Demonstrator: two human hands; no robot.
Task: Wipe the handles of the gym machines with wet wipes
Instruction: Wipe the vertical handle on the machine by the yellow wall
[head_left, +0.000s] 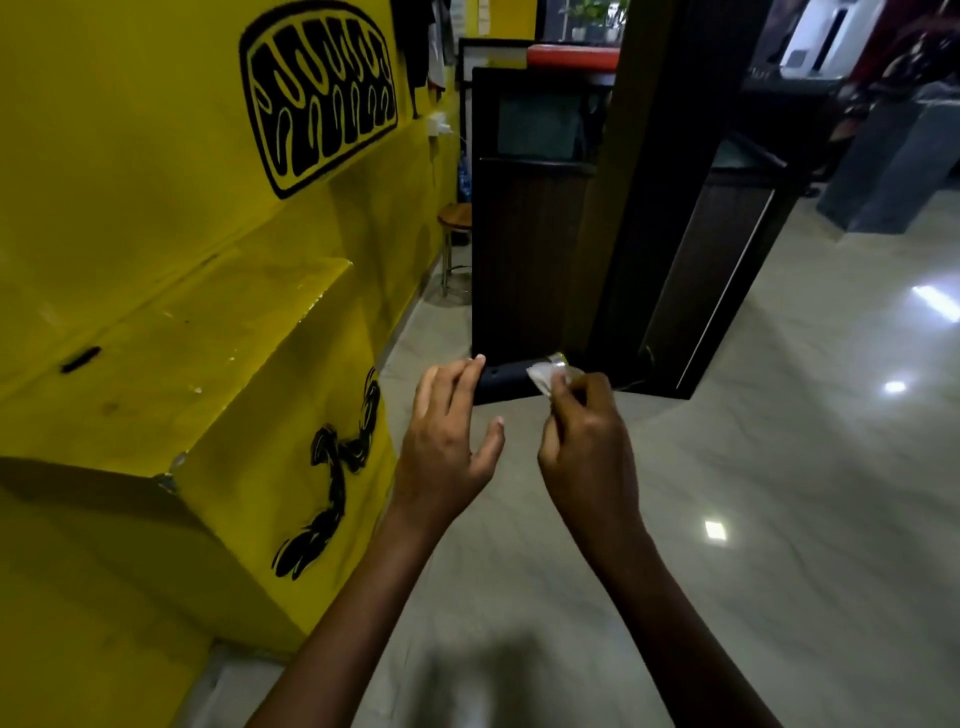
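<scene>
My right hand pinches a small white wet wipe packet between its fingertips, held up in front of me at mid-frame. My left hand hovers just to the left of it with fingers relaxed and spread, holding nothing. The two hands are a short gap apart. No gym machine handle shows in this view.
A yellow wall with black graffiti and a yellow ledge run along the left. A dark wooden counter or cabinet and a dark pillar stand ahead. A small stool sits beside the wall. Glossy tiled floor spreads to the right.
</scene>
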